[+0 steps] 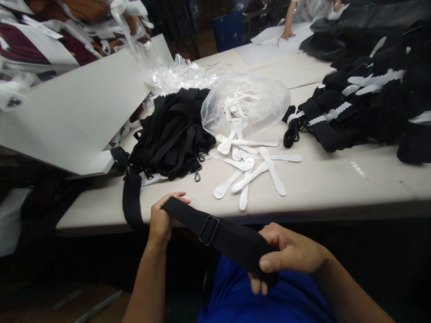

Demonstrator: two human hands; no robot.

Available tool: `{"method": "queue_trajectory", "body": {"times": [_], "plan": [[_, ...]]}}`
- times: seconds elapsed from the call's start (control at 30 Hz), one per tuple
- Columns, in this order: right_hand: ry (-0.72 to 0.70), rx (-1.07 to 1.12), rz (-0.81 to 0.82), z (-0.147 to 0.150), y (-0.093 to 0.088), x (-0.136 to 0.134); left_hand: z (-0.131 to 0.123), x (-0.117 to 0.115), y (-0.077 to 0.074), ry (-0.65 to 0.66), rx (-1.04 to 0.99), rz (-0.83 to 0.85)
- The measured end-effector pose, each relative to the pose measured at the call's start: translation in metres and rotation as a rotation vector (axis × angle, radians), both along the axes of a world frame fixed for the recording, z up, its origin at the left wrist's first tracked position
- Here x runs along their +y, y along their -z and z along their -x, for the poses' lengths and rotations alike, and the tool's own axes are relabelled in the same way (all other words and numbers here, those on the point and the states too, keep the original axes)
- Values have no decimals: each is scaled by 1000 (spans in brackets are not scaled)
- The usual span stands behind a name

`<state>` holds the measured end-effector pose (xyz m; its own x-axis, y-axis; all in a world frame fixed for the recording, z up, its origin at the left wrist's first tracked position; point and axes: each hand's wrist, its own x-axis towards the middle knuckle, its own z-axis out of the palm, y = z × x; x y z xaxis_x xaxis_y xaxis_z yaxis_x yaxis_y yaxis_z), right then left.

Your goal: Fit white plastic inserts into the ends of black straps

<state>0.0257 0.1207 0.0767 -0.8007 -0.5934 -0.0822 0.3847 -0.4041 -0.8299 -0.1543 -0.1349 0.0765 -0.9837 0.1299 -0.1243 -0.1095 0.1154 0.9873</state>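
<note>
A wide black strap [232,237] stretches between my two hands in front of the table edge, with a dark metal slide buckle [209,230] partway along it. My left hand [163,220] holds the far end, its fingertips showing behind the strap. My right hand [286,253] is closed on the near end, the thumb pressed on top and fingers underneath. Beyond them lie a heap of black straps [175,130] with metal snap hooks [197,176] and a loose scatter of white notched plastic strips [272,172].
A clear plastic bag [262,101] holds more white strips. Black strap bundles with white strips round them [326,116] are piled on the right. A white board [74,112] leans at the left beside wrapped goods. Across the table, another person's hand [288,33] rests on white sheets.
</note>
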Motion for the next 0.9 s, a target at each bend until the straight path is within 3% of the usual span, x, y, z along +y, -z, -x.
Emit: {"method": "queue_trajectory", "body": {"times": [0.07, 0.2, 0.33, 0.4, 0.53, 0.6, 0.73, 0.9], "plan": [[3, -17, 7, 0, -8, 1, 1, -2, 4, 9, 11, 20], [134, -126, -151, 1, -10, 0, 2, -8, 9, -13, 23, 20], [15, -52, -109, -2, -13, 3, -1, -13, 3, 93, -33, 63], [7, -12, 21, -3, -17, 6, -5, -16, -5, 301, -64, 126], [62, -25, 275, 0, -25, 7, -20, -9, -24, 912, -27, 58], [60, -21, 293, 5, -26, 3, -33, 8, -28, 1040, 27, -40], [121, 13, 212, 10, -23, -6, -65, 55, -28, 1115, 39, -80], [568, -67, -75, 1, -14, -3, -91, 82, -12, 925, 34, -142]]}}
